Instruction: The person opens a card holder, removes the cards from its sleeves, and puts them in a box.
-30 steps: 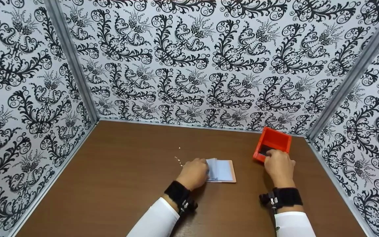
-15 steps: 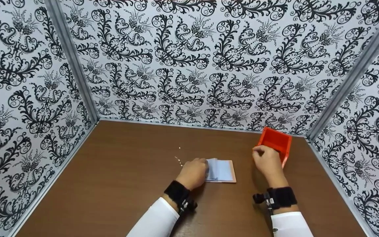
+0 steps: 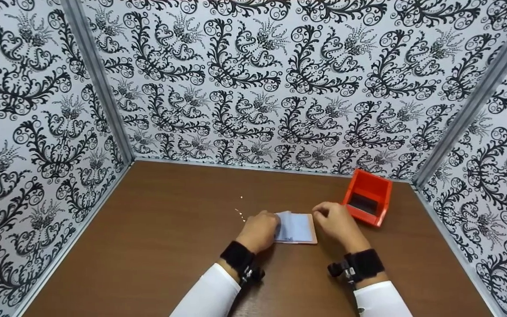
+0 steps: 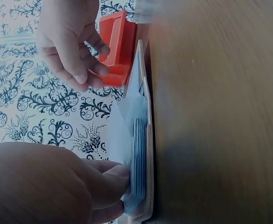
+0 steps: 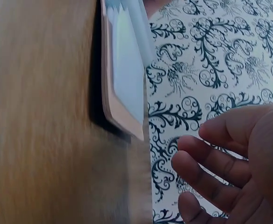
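Note:
A card holder (image 3: 301, 228) with a pinkish cover and clear plastic sleeves lies opened on the brown table. My left hand (image 3: 259, 231) is at its left side, and in the left wrist view thumb and fingers pinch a raised clear sleeve (image 4: 120, 135) beside a stack of several more. Just off the holder's right edge hovers my right hand (image 3: 337, 222). Its fingers (image 5: 192, 168) are loosely bent with nothing between them in the right wrist view. Behind it stands a red bin (image 3: 371, 187), with a dark flat patch (image 3: 363, 203) showing at its bottom.
Several tiny pale bits (image 3: 241, 215) are scattered on the table (image 3: 170, 229) to the left of the holder. Patterned black-and-white walls (image 3: 253, 88) enclose the table at the back and both sides.
My right hand has left the red bin and moved left and toward me, to the card holder's right edge. The left hand has stayed in place on the sleeve.

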Action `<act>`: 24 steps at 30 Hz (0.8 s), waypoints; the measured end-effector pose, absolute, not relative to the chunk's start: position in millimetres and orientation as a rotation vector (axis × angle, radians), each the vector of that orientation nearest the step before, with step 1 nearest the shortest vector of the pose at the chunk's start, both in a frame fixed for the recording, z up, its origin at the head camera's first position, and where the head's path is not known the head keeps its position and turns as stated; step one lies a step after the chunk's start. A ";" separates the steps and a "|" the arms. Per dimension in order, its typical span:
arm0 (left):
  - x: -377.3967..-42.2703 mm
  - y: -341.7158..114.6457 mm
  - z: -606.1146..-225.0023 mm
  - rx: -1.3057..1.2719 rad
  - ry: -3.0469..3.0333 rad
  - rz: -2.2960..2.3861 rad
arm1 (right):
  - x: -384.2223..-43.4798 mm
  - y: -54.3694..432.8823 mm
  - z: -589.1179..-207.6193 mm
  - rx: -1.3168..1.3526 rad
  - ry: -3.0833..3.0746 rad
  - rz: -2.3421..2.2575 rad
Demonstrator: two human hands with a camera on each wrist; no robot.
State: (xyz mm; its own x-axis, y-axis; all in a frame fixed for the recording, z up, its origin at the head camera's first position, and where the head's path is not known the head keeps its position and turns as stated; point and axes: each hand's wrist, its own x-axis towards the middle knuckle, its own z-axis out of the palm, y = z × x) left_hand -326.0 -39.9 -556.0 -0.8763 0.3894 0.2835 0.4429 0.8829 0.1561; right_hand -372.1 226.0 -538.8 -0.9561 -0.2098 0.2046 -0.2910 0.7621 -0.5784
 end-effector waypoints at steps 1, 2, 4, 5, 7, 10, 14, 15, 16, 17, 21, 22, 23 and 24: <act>-326.2 -40.6 -556.0 -0.633 -2.809 -0.321 | -372.0 223.0 -539.3 0.416 -2.835 0.962; -326.3 -41.0 -556.5 -0.634 -2.809 -0.326 | -371.8 220.4 -540.1 0.435 -2.840 0.960; -326.8 -41.2 -557.0 -0.635 -2.810 -0.344 | -371.3 216.0 -541.8 0.463 -2.850 0.953; -327.0 -41.2 -557.0 -0.635 -2.812 -0.350 | -371.2 214.1 -542.9 0.481 -2.855 0.947; -327.1 -40.8 -556.9 -0.632 -2.817 -0.365 | -370.6 210.8 -544.6 0.509 -2.869 0.939; -327.8 -40.1 -556.3 -0.629 -2.815 -0.358 | -369.3 207.3 -547.1 0.546 -2.875 0.937; -328.4 -39.8 -555.6 -0.638 -2.806 -0.330 | -367.7 205.2 -549.2 0.593 -2.878 0.930; -328.6 -40.0 -555.5 -0.643 -2.803 -0.329 | -367.3 205.0 -549.2 0.608 -2.877 0.927; -328.7 -40.1 -555.4 -0.648 -2.799 -0.329 | -366.9 204.9 -549.1 0.626 -2.873 0.924; -328.7 -40.3 -555.3 -0.653 -2.795 -0.331 | -366.6 204.9 -548.7 0.645 -2.869 0.916; -329.4 -40.6 -555.6 -0.676 -2.775 -0.347 | -365.9 204.9 -547.5 0.716 -2.858 0.891; -329.7 -40.5 -555.8 -0.681 -2.772 -0.349 | -365.6 204.8 -547.0 0.725 -2.862 0.892; -329.9 -40.5 -556.0 -0.687 -2.770 -0.350 | -365.4 204.8 -546.6 0.731 -2.868 0.890; -330.3 -40.3 -556.1 -0.693 -2.768 -0.349 | -365.0 204.8 -546.1 0.735 -2.874 0.895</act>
